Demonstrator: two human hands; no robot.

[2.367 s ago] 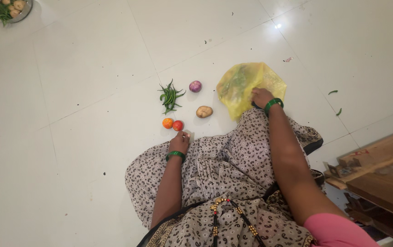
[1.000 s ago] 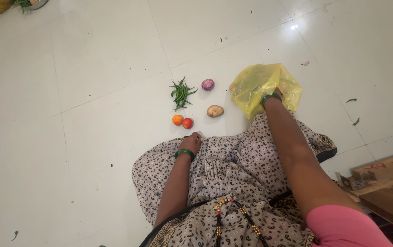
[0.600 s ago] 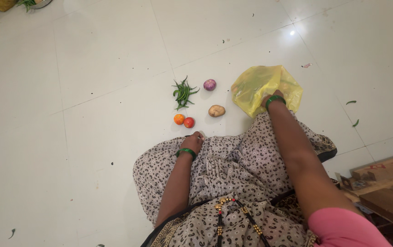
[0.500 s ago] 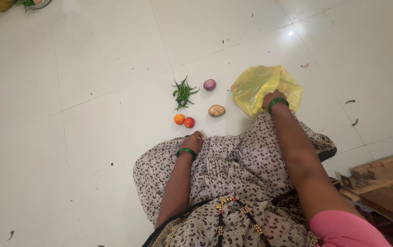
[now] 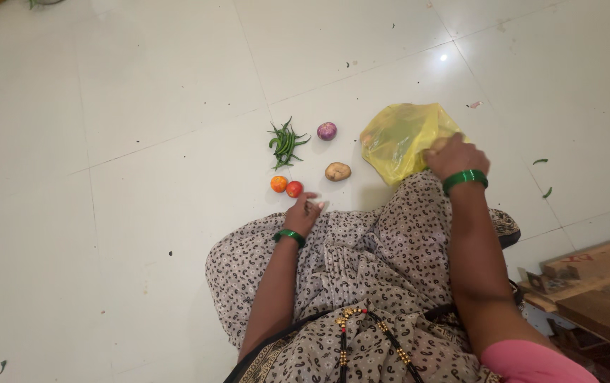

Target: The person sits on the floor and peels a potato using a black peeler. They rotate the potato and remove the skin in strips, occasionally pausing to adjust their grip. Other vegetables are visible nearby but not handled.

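The right hand (image 5: 455, 157) is lifted over the yellow bag (image 5: 400, 138) on the floor, fingers curled around something pale, though what cannot be told. The left hand (image 5: 303, 211), fingers loosely spread, rests beside the red tomato (image 5: 293, 189); a steady carry to the potato (image 5: 337, 171) seems wise

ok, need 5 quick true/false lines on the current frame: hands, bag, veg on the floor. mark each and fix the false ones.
1. The right hand is at the yellow plastic bag. True.
2. The left hand holds the potato. False: it rests by the red tomato, apart from the potato.
3. The green chillies lie left of the purple onion. True.
4. The orange tomato sits inside the bag. False: it lies on the floor tile beside the red tomato.
5. Both wrists wear green bangles. True.
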